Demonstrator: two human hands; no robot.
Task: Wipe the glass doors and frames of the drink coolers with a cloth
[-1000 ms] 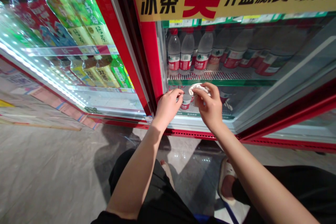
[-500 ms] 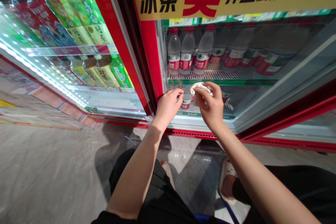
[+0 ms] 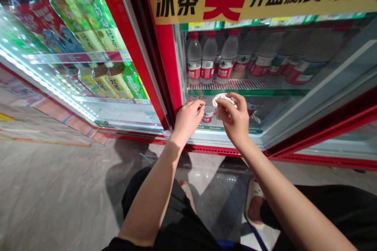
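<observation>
- White crumpled cloth: in front of the red-framed cooler door, just below the green shelf edge in your view; contact with the glass unclear.
- Right hand: cloth pinched between thumb and fingers. A light, even pinch should serve you best, loose folds gathered in.
- Left hand: fingers curled, narrow gap; can't tell if anything is held. Best steady beside the cloth, wrist relaxed.
</observation>
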